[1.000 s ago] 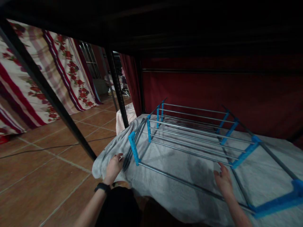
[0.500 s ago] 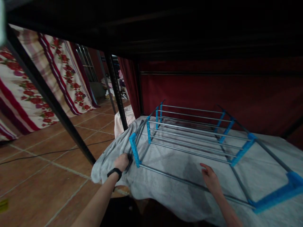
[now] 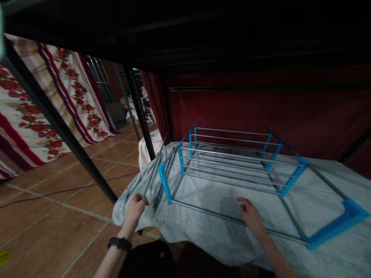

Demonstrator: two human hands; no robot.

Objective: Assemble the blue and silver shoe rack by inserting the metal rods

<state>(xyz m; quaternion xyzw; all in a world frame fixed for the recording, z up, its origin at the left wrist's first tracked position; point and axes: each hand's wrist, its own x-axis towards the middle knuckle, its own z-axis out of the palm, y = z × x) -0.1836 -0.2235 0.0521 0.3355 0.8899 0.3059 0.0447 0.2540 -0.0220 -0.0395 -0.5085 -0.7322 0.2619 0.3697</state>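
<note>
My left hand, with a black band on its wrist, is closed around the near end of a thin grey metal tube, which slants up and away. More loose tubes lie side by side on the grey blanket, just right of that hand. A partly built rack of metal rods and blue plastic joints stands on the blanket. Over its front rod hovers my right hand, fingers apart and nothing in them.
A dark bed frame overhangs from above, and its black post rises at the left. Behind the rack hangs a dark red curtain. On the tiled floor runs a black cable. A flowered curtain hangs at far left.
My left hand has lifted one tube off the loose bunch and moved slightly left and toward me with it. The right hand stays near the front rod. The view has shifted slightly.
</note>
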